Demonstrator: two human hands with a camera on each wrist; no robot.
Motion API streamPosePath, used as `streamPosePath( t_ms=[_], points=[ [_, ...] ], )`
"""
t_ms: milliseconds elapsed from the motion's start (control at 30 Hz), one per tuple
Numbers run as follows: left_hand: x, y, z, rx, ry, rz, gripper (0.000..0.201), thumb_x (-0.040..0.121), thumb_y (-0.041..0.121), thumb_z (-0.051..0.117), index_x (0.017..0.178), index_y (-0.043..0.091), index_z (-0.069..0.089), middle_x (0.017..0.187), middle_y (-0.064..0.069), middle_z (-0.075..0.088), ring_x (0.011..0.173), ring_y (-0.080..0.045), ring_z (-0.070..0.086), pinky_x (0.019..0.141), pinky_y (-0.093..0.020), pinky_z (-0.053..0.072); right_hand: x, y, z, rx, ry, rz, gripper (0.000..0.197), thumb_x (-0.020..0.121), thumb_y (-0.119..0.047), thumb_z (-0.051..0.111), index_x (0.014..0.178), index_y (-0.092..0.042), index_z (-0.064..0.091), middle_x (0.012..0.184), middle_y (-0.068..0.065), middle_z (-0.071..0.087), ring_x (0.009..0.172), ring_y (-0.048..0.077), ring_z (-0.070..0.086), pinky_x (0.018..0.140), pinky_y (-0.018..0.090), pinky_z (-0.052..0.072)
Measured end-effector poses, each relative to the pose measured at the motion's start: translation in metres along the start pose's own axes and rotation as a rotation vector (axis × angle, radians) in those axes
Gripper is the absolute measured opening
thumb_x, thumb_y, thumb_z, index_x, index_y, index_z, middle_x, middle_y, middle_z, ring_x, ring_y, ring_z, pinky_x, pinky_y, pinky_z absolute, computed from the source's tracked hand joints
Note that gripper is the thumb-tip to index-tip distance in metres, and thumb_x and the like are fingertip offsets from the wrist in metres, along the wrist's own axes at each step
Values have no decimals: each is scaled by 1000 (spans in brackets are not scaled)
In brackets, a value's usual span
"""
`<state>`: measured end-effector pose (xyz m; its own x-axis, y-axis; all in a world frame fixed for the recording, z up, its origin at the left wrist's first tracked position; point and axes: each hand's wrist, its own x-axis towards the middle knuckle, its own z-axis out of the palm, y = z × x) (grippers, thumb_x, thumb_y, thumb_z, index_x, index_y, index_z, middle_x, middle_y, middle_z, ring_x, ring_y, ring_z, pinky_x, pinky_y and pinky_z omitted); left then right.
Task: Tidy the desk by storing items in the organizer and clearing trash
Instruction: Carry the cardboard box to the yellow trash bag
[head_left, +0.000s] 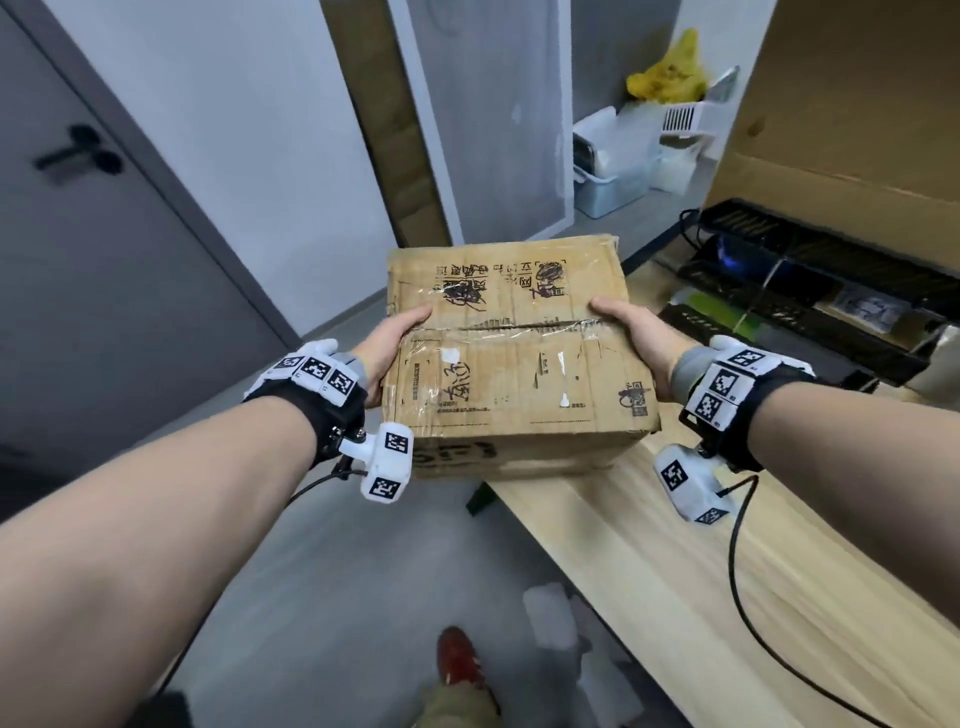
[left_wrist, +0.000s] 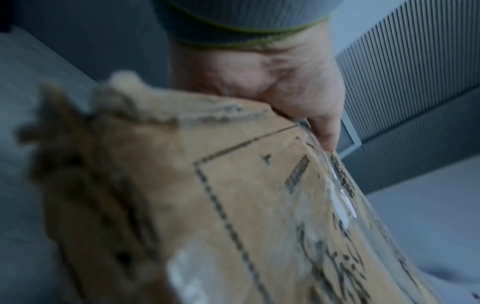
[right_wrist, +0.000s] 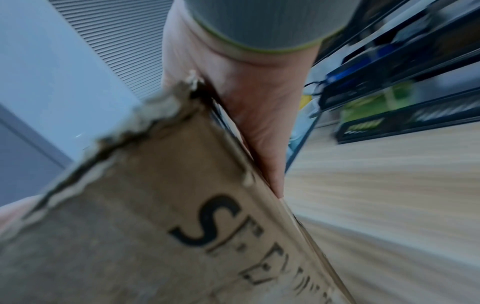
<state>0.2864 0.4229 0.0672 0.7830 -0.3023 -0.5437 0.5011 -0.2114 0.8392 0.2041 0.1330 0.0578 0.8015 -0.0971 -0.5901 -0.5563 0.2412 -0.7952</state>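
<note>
A worn, taped cardboard box (head_left: 514, 353) with black print and scribbles is held in the air over the left end of the wooden desk (head_left: 727, 571). My left hand (head_left: 387, 343) grips its left side with the thumb lying on the top. My right hand (head_left: 641, 332) grips the right side the same way. The fingers under the box are hidden. The left wrist view shows the left hand (left_wrist: 285, 82) against the box (left_wrist: 233, 205). In the right wrist view the right hand (right_wrist: 254, 102) lies along the box's side (right_wrist: 155, 205). A black mesh organizer (head_left: 810, 291) stands on the desk to the right.
A grey door (head_left: 78, 234) is at the left, with grey floor below. White plastic bins (head_left: 618, 171) and a yellow bag (head_left: 670, 73) sit at the back. A large cardboard sheet (head_left: 857, 104) stands behind the organizer. White packing pieces (head_left: 561, 623) and my shoe (head_left: 457, 660) are on the floor.
</note>
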Motion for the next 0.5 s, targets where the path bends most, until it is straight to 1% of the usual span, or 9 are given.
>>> streamPosePath(
  t_ms=[33,100,167,233,267,333,400,433,500],
  points=[
    [-2,2,-22,-5,16,0,37,100,46,47,110,17,68,77,-2,75,66,-20,73,63,-32,59,10,-4,22,-15,-14,8,34,91,-48,55,95,-16,68,75,8,73,65,25,70,67,34,58],
    [-4,3,-52,-17,52,-15,37,99,48,47,102,18,70,77,-2,75,67,-20,73,69,-33,58,19,-11,50,-16,-57,3,34,92,-46,54,90,-16,68,71,6,74,60,23,71,58,30,59],
    [-12,1,-110,-69,112,-25,39,98,49,49,99,17,71,78,-3,75,67,-22,73,72,-35,56,37,-18,108,-73,-103,5,33,93,-45,53,92,-16,68,70,6,74,59,22,71,54,29,58],
    [-19,0,-143,-102,144,-36,41,97,51,50,101,17,72,81,-5,75,70,-24,73,75,-37,56,45,-27,142,-102,-150,0,34,93,-47,52,98,-17,68,73,6,74,62,22,72,57,29,58],
    [-27,0,-173,-127,175,-32,42,96,52,50,102,18,73,84,-6,76,73,-25,73,79,-39,56,53,-34,174,-140,-184,6,35,93,-48,52,98,-17,68,74,6,74,62,23,72,58,30,57],
    [-37,0,-209,-155,206,-26,43,95,53,51,104,18,73,90,-7,76,79,-26,73,86,-42,55,60,-44,213,-172,-216,7,37,92,-49,53,94,-16,69,72,7,73,61,24,70,58,30,57],
    [-56,-2,-259,-232,263,-17,42,95,52,52,108,18,72,93,-8,76,80,-27,73,83,-42,57,69,-56,272,-242,-276,0,36,91,-49,53,94,-16,68,71,7,72,59,24,70,59,31,58],
    [-60,0,-268,-245,266,-17,43,95,52,52,110,18,72,94,-9,75,80,-28,73,83,-42,57,72,-61,283,-244,-290,-19,35,91,-48,54,95,-16,68,71,6,72,59,24,70,60,32,59],
    [-80,-3,-307,-281,325,-3,43,94,53,53,110,18,72,98,-10,75,83,-29,73,87,-45,56,82,-67,331,-283,-357,-34,34,91,-47,55,97,-17,67,75,6,72,63,24,69,67,35,58]
  ],
)
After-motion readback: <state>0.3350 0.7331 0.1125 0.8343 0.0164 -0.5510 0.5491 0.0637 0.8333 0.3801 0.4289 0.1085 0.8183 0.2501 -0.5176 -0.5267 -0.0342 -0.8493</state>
